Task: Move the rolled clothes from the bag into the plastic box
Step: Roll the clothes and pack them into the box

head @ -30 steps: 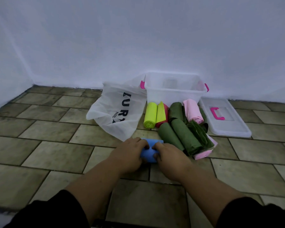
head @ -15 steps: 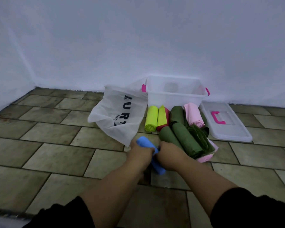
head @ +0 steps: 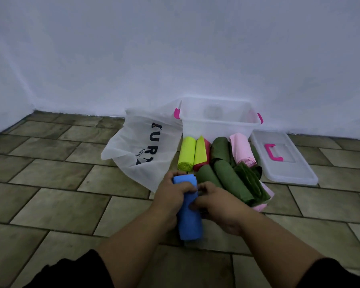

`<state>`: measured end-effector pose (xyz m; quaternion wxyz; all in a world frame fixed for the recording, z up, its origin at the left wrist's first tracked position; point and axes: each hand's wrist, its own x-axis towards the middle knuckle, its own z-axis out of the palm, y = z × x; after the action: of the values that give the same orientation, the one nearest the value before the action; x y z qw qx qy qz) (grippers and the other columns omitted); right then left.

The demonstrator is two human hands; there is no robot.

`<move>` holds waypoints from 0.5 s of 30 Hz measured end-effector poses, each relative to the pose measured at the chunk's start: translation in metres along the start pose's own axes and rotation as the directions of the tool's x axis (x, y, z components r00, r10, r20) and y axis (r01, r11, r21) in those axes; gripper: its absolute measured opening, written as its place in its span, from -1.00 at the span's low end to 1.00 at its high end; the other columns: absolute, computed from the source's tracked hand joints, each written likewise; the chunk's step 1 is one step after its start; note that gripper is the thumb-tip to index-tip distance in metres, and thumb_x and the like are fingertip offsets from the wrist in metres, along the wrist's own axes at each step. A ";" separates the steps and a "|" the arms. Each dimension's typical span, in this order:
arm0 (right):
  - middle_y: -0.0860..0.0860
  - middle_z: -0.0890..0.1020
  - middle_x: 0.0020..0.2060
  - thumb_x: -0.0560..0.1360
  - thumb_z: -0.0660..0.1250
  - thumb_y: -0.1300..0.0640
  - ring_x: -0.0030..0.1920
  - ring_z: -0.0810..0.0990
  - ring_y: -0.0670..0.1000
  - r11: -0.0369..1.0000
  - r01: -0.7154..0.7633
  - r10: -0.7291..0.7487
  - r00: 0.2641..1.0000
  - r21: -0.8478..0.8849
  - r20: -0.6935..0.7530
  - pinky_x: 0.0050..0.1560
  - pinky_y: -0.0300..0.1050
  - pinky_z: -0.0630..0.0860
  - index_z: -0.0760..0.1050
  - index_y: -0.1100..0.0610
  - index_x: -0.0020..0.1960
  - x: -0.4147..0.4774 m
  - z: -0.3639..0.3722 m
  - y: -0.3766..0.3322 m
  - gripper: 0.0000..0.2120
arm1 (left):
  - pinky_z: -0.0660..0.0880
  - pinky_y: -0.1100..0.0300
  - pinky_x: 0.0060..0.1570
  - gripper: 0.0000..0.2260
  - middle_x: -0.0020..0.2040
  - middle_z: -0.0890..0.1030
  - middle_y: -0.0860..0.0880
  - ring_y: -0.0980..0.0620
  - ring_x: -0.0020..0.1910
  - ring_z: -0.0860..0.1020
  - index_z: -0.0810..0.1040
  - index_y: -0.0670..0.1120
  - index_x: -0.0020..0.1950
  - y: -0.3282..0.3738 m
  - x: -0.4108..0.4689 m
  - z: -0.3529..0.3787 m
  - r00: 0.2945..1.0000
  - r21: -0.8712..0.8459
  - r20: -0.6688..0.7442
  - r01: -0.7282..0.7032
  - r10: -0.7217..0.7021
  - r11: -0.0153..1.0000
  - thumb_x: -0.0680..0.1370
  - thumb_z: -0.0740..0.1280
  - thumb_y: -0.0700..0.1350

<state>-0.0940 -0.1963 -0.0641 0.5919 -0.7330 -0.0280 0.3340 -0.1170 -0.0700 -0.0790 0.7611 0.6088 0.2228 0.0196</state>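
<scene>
A blue rolled cloth [head: 189, 223] is held lengthwise above the floor by both hands. My left hand [head: 172, 199] wraps its far half and my right hand [head: 218, 204] grips its right side. Behind them lie yellow-green rolls [head: 186, 153], a red roll [head: 205, 161], dark green rolls [head: 231, 175] and a pink roll [head: 241, 150] on the tiles. The clear plastic box [head: 218, 126] with pink handles stands open against the wall. A white bag [head: 141, 146] with dark lettering lies flat to its left.
The box's clear lid [head: 283, 161] with a pink handle lies on the floor right of the rolls. White walls meet in a corner at the far left. Brown floor tiles [head: 56, 200] stretch left and right of the hands.
The blue roll has been lifted off the floor and turned from crosswise to lengthwise, both hands still gripping it. The view has tilted slightly.
</scene>
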 end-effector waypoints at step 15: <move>0.06 0.62 -0.03 0.42 0.35 0.26 -0.09 0.60 0.09 0.729 0.455 -0.660 0.665 -0.511 -0.350 -0.11 -0.01 0.53 0.20 0.02 0.30 0.135 -0.101 -0.186 -0.46 | 0.27 0.21 0.27 -0.46 0.43 0.37 -0.07 -0.01 0.38 0.35 0.26 -0.08 0.47 0.171 0.177 0.048 0.895 0.501 0.129 -0.430 0.426 0.751 0.56 0.27 0.09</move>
<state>0.1300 -0.1676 0.0470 0.4974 -0.8478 -0.1624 -0.0865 0.1010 -0.0167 0.0324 0.5448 0.8252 0.0720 0.1306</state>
